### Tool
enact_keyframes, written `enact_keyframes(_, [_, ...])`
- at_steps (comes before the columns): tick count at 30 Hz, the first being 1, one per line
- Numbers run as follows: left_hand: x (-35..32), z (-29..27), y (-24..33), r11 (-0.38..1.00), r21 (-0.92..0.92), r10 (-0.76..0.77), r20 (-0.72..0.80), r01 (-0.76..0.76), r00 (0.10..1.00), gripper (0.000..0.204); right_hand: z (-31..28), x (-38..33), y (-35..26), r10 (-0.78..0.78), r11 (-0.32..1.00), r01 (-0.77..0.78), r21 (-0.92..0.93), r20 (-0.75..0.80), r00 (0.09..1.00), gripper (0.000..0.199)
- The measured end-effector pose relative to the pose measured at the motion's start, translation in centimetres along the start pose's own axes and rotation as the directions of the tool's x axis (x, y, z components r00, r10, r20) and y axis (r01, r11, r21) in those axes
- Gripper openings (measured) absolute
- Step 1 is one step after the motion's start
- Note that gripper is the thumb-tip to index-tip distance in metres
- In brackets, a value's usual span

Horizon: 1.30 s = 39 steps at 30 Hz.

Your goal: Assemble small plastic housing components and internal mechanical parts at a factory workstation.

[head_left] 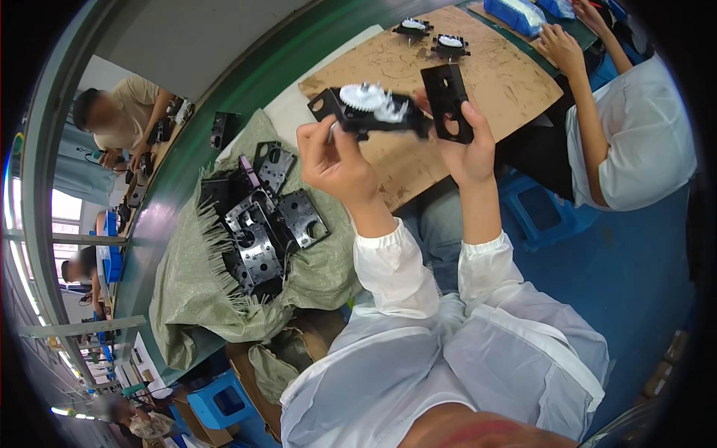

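Above the board's near edge, my left hand grips a black gear assembly from below, thumb and fingers closed at its left end. White toothed wheels sit on its upper side. My right hand holds a flat black plastic plate with cut-out holes, tilted upright just right of the assembly. Its fingers are partly behind the plate. The two parts are very close together, and whether they touch I cannot tell. Slight blur covers the right end of the assembly.
An open woven sack at the left holds several black plastic housings. Two similar gear assemblies lie on the brown board. A co-worker sits at the right by a blue stool. Another black part lies on the green bench.
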<state>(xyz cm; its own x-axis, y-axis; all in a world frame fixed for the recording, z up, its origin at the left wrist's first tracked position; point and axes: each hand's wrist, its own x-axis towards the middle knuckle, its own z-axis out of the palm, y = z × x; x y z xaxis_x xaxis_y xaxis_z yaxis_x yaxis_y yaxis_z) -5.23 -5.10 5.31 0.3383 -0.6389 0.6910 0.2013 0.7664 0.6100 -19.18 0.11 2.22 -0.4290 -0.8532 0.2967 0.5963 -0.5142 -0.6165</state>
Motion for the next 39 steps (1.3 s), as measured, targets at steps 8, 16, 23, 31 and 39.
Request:
enact_keyframes(8, [-0.9,-0.6,0.0,0.843,-0.406,-0.389,-0.006,0.353,0.921,0.014,4.0,-1.4,0.2,0.06,0.995,-0.048,-0.083,0.153,0.986,0.061])
enact_keyframes(16, [-1.2,0.3,0.9,0.762,-0.402,-0.551,0.009,0.508,0.834,0.018,5.4,-2.3,1.0,0.051,0.974,-0.01,-0.228,0.174,0.983,0.058])
enact_keyframes(23, [-1.2,0.3,0.9,0.787,-0.332,-0.554,-0.012,0.519,0.832,0.02,5.3,-2.5,1.1,0.081,0.967,-0.035,-0.252,0.171,0.982,0.058])
enact_keyframes(31, [-1.1,-0.1,0.9,0.754,-0.383,-0.576,0.007,0.535,0.817,0.019,5.3,-2.2,1.5,0.092,0.969,-0.045,-0.243,0.185,0.978,0.057])
enact_keyframes(39, [-1.1,-0.1,0.8,0.767,-0.351,-0.58,-0.02,0.537,0.815,0.019,5.2,-2.4,1.8,0.105,0.959,-0.059,-0.276,0.157,0.982,0.057])
